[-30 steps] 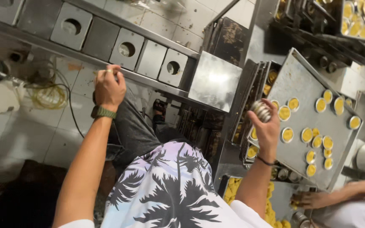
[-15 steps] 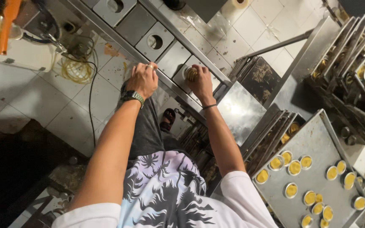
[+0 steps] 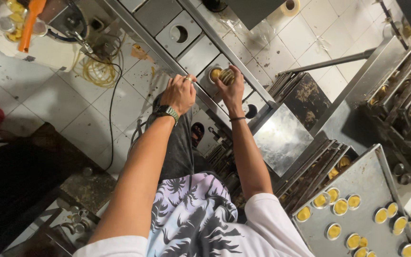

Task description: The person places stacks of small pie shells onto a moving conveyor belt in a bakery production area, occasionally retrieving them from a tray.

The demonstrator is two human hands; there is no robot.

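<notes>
My right hand (image 3: 230, 86) holds a small fluted metal tart tin (image 3: 226, 76) over a round hole in a steel plate of the machine (image 3: 200, 54), where a yellow piece of dough (image 3: 214, 74) shows. My left hand (image 3: 180, 93), with a ring and a green-banded watch, grips the steel rail at the machine's near edge. Both arms reach forward from my palm-print shirt.
A steel tray (image 3: 362, 190) with several dough-filled tart tins lies at the lower right, above stacked trays (image 3: 310, 166). A rack of trays (image 3: 405, 90) stands at the right. A coiled yellow cable (image 3: 96, 71) and an orange-handled tool (image 3: 30, 21) lie at the upper left.
My right hand carried the tart tin from beside the tray over to the machine's hole. My left hand stayed on the rail. The camera view has swung left.
</notes>
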